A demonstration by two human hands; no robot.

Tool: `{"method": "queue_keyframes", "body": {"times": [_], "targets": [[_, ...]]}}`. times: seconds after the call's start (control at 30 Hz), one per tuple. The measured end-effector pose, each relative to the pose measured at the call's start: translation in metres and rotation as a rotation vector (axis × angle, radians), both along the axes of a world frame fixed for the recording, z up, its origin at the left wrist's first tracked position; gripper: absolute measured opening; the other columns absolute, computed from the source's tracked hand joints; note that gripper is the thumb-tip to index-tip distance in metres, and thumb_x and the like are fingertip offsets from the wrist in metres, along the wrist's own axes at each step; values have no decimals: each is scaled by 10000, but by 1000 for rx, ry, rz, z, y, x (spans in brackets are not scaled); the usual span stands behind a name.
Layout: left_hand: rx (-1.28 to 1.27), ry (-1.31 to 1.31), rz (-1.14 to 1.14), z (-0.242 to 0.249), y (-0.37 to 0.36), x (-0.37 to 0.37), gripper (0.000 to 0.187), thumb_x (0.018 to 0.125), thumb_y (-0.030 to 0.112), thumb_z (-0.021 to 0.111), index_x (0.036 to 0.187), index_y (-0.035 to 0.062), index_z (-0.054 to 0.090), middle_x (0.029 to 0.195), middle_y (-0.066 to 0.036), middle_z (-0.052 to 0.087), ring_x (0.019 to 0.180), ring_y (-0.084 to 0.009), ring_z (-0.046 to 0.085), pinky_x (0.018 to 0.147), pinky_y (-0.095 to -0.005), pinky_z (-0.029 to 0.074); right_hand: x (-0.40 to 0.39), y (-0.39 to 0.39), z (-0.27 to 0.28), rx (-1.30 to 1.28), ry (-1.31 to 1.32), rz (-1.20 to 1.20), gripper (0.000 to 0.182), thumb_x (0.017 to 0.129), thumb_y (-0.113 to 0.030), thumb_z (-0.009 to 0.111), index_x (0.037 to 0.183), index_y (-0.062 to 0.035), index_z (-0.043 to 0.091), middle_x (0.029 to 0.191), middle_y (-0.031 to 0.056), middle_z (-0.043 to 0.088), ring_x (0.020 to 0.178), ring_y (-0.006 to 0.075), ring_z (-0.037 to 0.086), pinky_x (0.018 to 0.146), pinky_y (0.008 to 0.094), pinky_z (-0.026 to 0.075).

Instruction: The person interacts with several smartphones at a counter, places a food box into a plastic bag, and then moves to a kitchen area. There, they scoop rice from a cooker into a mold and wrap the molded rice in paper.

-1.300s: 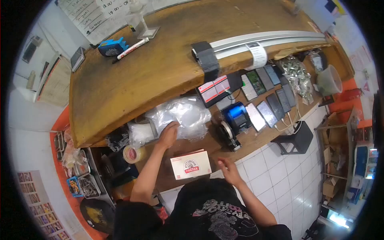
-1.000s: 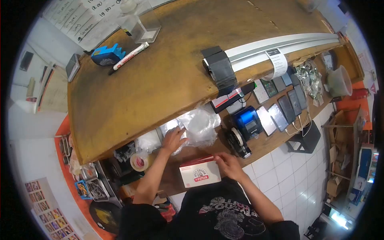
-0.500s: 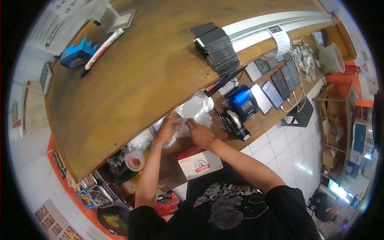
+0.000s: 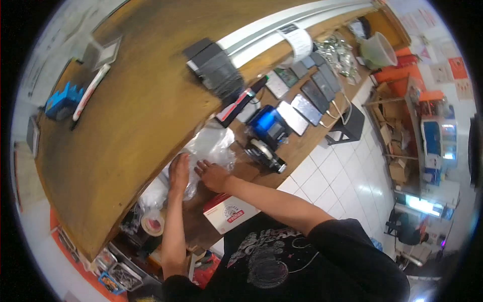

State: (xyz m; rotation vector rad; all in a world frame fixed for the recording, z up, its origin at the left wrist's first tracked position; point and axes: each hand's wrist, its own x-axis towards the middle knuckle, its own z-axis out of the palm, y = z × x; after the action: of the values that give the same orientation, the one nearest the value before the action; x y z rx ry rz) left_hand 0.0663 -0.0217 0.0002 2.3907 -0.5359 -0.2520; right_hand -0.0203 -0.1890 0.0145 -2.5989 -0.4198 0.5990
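Clear crinkled plastic bags (image 4: 211, 143) lie on the lower shelf, partly beneath the upper wooden board. My left hand (image 4: 179, 172) rests at the left side of the plastic, its fingers close together and partly hidden at the board's edge; whether it holds any plastic cannot be made out. My right hand (image 4: 212, 176) is over the plastic's near side, fingers spread apart. Just below my right hand sits a white and red box (image 4: 230, 213). A tape dispenser (image 4: 265, 155) and a blue device (image 4: 269, 125) stand to the right of the plastic.
Several phones (image 4: 306, 108) with cables lie farther right. A roll of tape (image 4: 152, 223) is at the lower left. The upper board (image 4: 126, 116) overhangs the shelf and carries a blue object (image 4: 64, 101) and a marker (image 4: 90, 93). A seated person (image 4: 410, 232) is far off right.
The view has shifted, so the scene sits farther left. My right hand's fingers have spread over the plastic, and my hands are slightly farther apart.
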Motion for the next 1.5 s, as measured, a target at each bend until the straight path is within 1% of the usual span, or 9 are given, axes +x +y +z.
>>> {"method": "queue_keyframes", "body": {"times": [0.2,0.33,0.57,0.63,0.8,0.9,1.07,1.23,1.5], "targets": [[-200,29,261,87,2,-37,196,1091,154,469,1114,-22,552,990,-181,608,944,-303,587,917,-380,469,13,5,11,-147,272,41,529,1017,-259,417,1539,-182,452,1592,72,463,1464,301,427,1213,568,253],[-246,94,299,180,18,-74,227,1027,156,589,1179,-9,550,1066,-132,604,1013,-226,555,913,-362,455,-8,16,-60,-149,-310,-67,490,966,-337,523,1425,-173,567,1524,74,533,1399,308,487,1159,554,364],[47,-80,298,275,26,-140,277,886,-11,676,1160,-17,635,1097,-126,625,1021,-248,601,945,-380,464,12,-9,-15,-142,390,337,609,956,-341,578,1528,-161,468,1650,117,362,1495,370,381,1208,549,325],[-13,-145,373,297,26,-154,247,848,-55,653,1094,-35,650,1010,-138,617,933,-270,605,855,-370,473,1,-15,-17,-2,-118,486,499,989,-273,566,1460,-109,542,1547,146,498,1397,385,503,1112,494,453],[197,-313,652,327,25,-210,121,919,-20,661,1019,-84,677,911,-148,606,827,-252,609,720,-329,481,-28,-112,123,532,211,271,370,1030,-247,540,1317,-33,634,1272,197,677,1196,359,644,1013,453,510],[166,-101,723,340,14,-235,300,1053,138,614,1293,-40,632,1034,-108,636,1015,-217,613,954,-331,486,-37,-209,118,826,79,-23,324,1034,-249,556,1225,-19,679,1124,204,726,1048,334,703,945,432,538],[114,-127,743,404,-103,-255,175,975,73,688,870,-68,684,674,-96,624,622,-164,475,566,-361,418,-1,-436,47,242,-163,-549,287,977,-235,602,1151,-15,666,928,263,720,947,436,696,850,518,544],[84,-186,890,414,-201,-266,182,894,76,795,835,-66,697,718,-74,680,643,-120,577,576,-287,471,44,-607,6,-98,-213,-724,577,972,-203,581,1520,-161,402,1168,341,601,1064,493,628,878,564,525],[308,-101,1010,453,-288,-272,150,829,-31,818,948,-85,744,796,-71,715,714,-152,639,621,-271,538,92,-681,-17,-267,-248,-607,604,910,-119,536,1504,-220,494,1211,252,543,1114,409,583,876,519,524]]}}
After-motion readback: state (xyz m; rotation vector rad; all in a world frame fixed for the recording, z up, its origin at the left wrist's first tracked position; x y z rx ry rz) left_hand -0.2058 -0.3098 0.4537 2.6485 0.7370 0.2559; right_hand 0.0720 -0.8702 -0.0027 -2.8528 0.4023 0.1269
